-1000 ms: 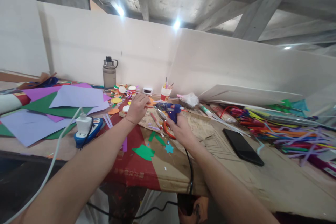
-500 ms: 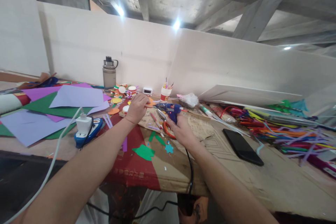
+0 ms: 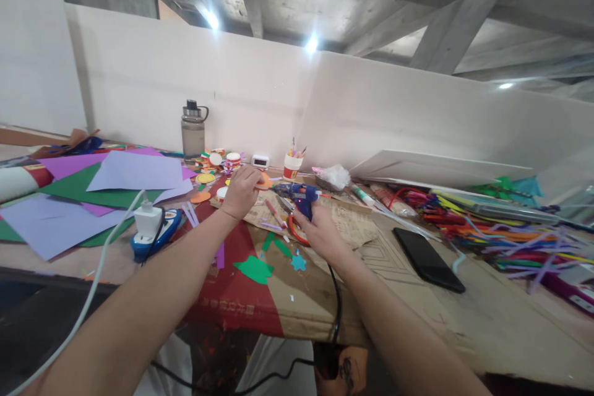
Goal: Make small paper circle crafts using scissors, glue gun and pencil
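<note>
A blue hot glue gun (image 3: 301, 193) is gripped in my right hand (image 3: 320, 228), its nozzle pointing left. My left hand (image 3: 242, 190) pinches an orange paper disc (image 3: 265, 181) by its edge, close to the nozzle. Whether the tip touches the disc I cannot tell. Below the glue gun lie orange-handled scissors (image 3: 297, 232), partly hidden by my right hand. A red pen-like stick (image 3: 275, 213) rests beside them on a brown paper sheet (image 3: 343, 229). Green paper scraps (image 3: 254, 269) and a blue paper flower shape (image 3: 299, 262) are nearer to me.
A power strip (image 3: 158, 236) with a white charger and coloured paper sheets (image 3: 139, 173) occupy the left. Behind stand a bottle (image 3: 193, 131) and a cup of pencils (image 3: 292, 166). A phone (image 3: 427, 258) and several pipe cleaners (image 3: 482, 223) lie right. The glue gun's black cord (image 3: 336, 303) hangs over the edge.
Almost nothing differs. The glue gun's nozzle has shifted very slightly beside the orange disc, and both hands keep their hold.
</note>
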Demonstrator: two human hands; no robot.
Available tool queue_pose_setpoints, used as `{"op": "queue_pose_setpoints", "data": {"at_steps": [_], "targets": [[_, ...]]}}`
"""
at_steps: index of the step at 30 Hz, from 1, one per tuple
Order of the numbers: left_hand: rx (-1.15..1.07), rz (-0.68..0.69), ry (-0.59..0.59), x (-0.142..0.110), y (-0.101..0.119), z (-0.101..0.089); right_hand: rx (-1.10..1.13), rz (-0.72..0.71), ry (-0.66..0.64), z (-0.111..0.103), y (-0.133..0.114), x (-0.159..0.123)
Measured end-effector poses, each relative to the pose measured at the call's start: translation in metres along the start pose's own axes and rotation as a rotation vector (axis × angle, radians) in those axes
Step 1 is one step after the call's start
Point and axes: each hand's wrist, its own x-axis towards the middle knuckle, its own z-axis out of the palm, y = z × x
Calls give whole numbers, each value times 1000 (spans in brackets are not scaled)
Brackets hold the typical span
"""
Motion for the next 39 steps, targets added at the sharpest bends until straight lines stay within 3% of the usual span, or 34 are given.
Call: {"op": "queue_pose_setpoints", "data": {"at_steps": [5,9,11,14,16,21,24,26,28,33,39], "targets": [[-15,-56,7,-1,-2,-2,51,170,77,-15,1,-1],[-62,-54,20,0,3,-5,32,332,155,-45,27,1],[-100,-44,30,1,7,-7,-86,437,159,-62,47,2],[-153,-16,28,3,11,-8,-518,584,-6,-83,71,-1],[-174,15,34,3,12,-8,-667,590,-43,-92,78,-5],[-197,92,68,3,14,-8,-1008,353,-5,-91,58,-16],[-213,109,60,4,16,-8,-926,118,-10,-74,23,-13],[-225,130,64,4,17,-8,-755,-166,57,-57,-1,-7],[-234,154,64,5,18,-8,-708,-280,80,-39,-18,1],[-222,163,49,4,19,-8,-744,-328,46,-7,-20,14],[-245,155,6,4,23,-9,-811,-343,15,0,-7,12]]}}
